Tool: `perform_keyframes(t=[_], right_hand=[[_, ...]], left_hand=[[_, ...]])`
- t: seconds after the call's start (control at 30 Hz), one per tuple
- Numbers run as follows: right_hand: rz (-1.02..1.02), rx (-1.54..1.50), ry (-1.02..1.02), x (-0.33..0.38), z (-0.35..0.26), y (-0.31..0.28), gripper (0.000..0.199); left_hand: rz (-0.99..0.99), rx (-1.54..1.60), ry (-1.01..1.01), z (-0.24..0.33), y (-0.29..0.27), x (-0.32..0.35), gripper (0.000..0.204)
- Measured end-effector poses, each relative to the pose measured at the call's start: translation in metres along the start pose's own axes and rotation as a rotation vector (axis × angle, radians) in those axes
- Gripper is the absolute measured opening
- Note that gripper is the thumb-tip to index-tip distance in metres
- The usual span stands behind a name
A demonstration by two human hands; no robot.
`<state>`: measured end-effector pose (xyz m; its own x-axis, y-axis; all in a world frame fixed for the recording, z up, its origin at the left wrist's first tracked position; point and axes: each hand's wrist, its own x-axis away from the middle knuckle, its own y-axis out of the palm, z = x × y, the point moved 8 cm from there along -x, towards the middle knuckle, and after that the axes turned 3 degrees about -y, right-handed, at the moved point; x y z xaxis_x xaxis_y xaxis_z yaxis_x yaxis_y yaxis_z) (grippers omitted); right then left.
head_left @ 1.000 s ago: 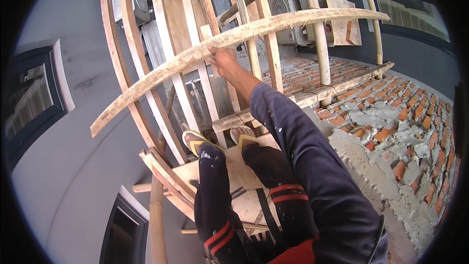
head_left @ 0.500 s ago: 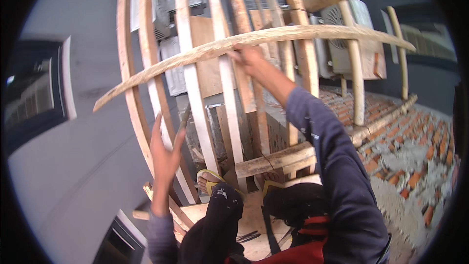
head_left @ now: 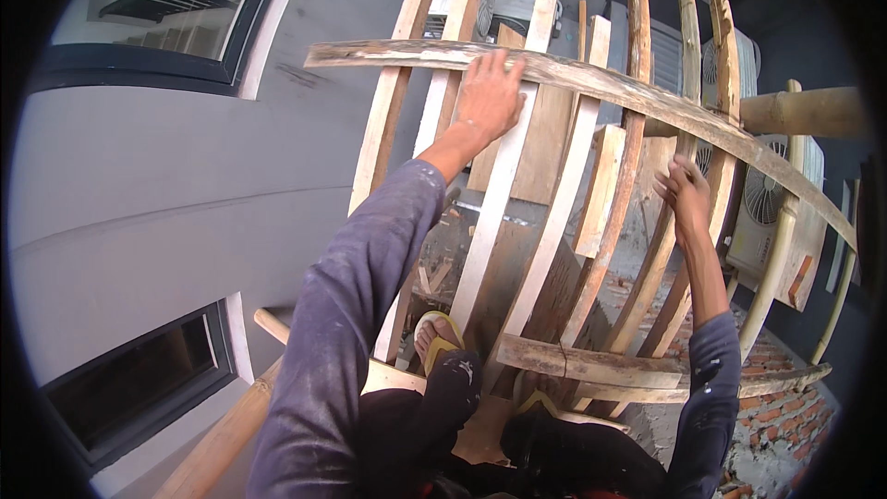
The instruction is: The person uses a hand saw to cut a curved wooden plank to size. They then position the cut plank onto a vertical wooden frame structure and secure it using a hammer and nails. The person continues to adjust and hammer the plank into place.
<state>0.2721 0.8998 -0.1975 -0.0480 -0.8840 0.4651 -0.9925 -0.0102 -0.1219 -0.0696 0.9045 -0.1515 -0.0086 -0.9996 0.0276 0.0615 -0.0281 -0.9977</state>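
Note:
A long, slightly curved wooden slab [head_left: 610, 79] with a dark, weathered face lies across several upright wooden posts [head_left: 506, 162]. My left hand [head_left: 490, 97] is on the slab left of its middle, fingers over its face; the thumb is hidden. Lower and to the right, my right hand [head_left: 686, 192] is apart from the slab, beside a post. Its fingers are loosely curled and spaced, and nothing shows in them. A shorter wood block [head_left: 601, 192] stands between two posts. Nearer my feet, a short crosspiece [head_left: 591, 365] spans the posts, with a thin wire around it.
My sandalled feet [head_left: 438, 337] stand on boards at the foot of the posts. A grey wall with windows [head_left: 157, 379] is at the left. A round pole [head_left: 804, 113] juts in at the right, near air-conditioner units [head_left: 771, 189]. Rough brickwork [head_left: 785, 430] lies at lower right.
My view has swung left. My right hand has let go of the slab and dropped lower, while my left hand has come up onto it. The slab now shows a darker face.

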Motion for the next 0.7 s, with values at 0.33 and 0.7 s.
perform_keyframes(t=[0.33, 0.7], right_hand=[[-0.011, 0.332, -0.237, 0.053, 0.023, -0.038, 0.028], [-0.052, 0.669, -0.194, 0.084, 0.015, -0.004, 0.048]], left_hand=[[-0.143, -0.176, 0.214, 0.039, 0.037, -0.058, 0.085], [0.167, 0.156, 0.398, 0.021, 0.064, -0.068, 0.059]])
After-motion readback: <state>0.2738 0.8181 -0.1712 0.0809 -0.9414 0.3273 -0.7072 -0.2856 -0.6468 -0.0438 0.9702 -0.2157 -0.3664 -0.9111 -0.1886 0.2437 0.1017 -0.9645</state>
